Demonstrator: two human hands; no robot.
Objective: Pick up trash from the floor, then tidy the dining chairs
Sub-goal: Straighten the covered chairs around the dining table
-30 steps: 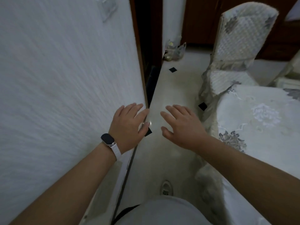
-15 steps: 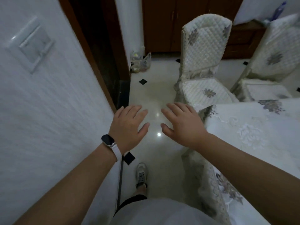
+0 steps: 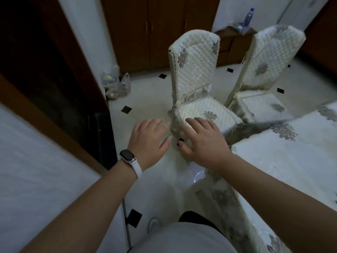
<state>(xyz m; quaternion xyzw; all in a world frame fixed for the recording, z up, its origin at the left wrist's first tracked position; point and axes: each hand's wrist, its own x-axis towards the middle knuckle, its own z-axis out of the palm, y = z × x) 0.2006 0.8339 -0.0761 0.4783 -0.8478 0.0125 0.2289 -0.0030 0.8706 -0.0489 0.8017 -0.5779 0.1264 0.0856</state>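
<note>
A dining chair in a quilted white cover with grey flowers stands ahead, its seat against the table's corner. A second covered chair stands to its right. My left hand, with a smartwatch on the wrist, hovers palm down with fingers spread, just left of the first chair's seat. My right hand is held out the same way in front of that seat's near corner. Neither hand holds anything. Whether the right fingers touch the seat cover, I cannot tell.
The dining table under a flowered cloth fills the right. A white wall and dark doorway lie left. Clear plastic bags sit on the tiled floor by the door frame. A bottle stands on a far wooden cabinet.
My view has swung right and forward from the wall toward the chairs. Both hands stay held out, open, and now sit close to the first chair's seat.
</note>
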